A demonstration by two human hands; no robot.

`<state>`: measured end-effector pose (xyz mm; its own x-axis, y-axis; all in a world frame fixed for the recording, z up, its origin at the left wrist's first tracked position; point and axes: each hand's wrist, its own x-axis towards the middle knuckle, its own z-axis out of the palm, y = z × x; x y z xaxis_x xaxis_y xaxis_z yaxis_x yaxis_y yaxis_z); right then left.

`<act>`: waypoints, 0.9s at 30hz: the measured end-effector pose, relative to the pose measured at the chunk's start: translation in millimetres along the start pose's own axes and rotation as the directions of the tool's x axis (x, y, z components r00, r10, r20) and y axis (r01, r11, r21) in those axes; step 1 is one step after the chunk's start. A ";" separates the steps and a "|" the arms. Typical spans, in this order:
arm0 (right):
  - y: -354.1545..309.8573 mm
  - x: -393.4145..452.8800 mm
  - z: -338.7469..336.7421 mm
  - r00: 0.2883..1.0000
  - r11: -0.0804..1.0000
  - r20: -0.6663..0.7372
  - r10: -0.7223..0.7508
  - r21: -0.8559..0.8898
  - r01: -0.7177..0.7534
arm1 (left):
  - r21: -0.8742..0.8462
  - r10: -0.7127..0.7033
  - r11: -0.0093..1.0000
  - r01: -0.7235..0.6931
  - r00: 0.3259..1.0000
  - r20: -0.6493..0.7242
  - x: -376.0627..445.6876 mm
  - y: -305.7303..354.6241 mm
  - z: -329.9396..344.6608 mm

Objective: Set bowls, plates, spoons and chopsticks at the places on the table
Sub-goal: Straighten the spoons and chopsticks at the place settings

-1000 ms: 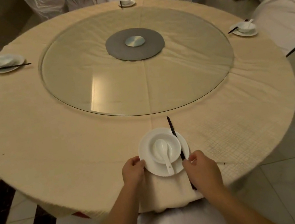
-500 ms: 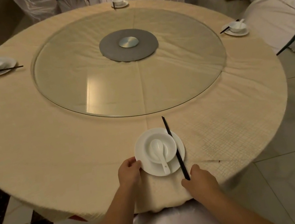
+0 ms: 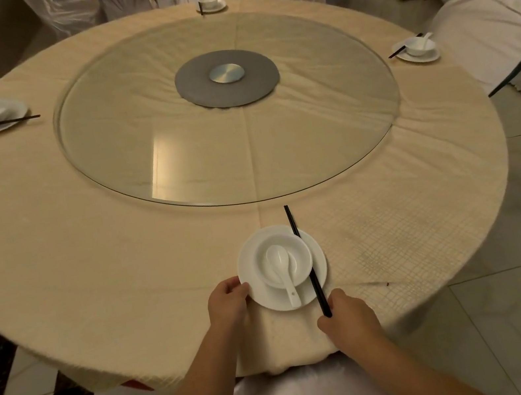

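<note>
One plate [image 3: 317, 262], carrying bowl [image 3: 298, 253] and spoon [image 3: 284, 269], is sitting near the tabletop [image 3: 89, 262] edge; left grip [image 3: 227, 302] is pinching its rim, right grip [image 3: 348, 316] pinching chopsticks [image 3: 306, 260]. A careless nudge is risking tipping them off.

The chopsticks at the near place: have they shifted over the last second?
Yes. The chopsticks slid forward toward the glass turntable; their near end, earlier hanging past the table edge, now lies on the cloth at the right hand.
</note>
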<state>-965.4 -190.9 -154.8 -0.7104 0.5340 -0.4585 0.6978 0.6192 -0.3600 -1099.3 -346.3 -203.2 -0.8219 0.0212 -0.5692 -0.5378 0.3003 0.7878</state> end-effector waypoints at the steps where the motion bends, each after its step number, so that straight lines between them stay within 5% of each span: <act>1: 0.4 0.1 0.4 1.000 1.000 -0.001 0.000 0.004 0.000 | -0.001 -0.002 1.000 0.002 1.000 0.001 -0.1 0.1 0.0; 21: 10.0 -0.9 -12.0 0.995 0.986 -0.036 0.091 0.144 -0.085 | 0.028 -0.023 0.999 0.024 0.999 -0.031 -12.8 9.2 -5.2; 24: 14.4 -1.3 -29.4 0.993 0.990 -0.077 0.094 0.113 -0.085 | 0.325 0.190 0.940 -0.104 0.950 -0.246 -27.1 23.8 -12.4; 27: 5.9 6.8 -67.0 0.990 0.998 -0.138 -0.037 0.046 0.043 | 0.560 0.525 0.759 -0.333 0.822 -0.223 -40.6 68.1 -7.1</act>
<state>-972.3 -144.9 -105.6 -0.7413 0.5852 -0.3286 0.6698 0.6149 -0.4161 -1103.9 -333.5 -124.7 -0.9993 -0.0373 -0.0022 -0.0296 0.7544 0.6557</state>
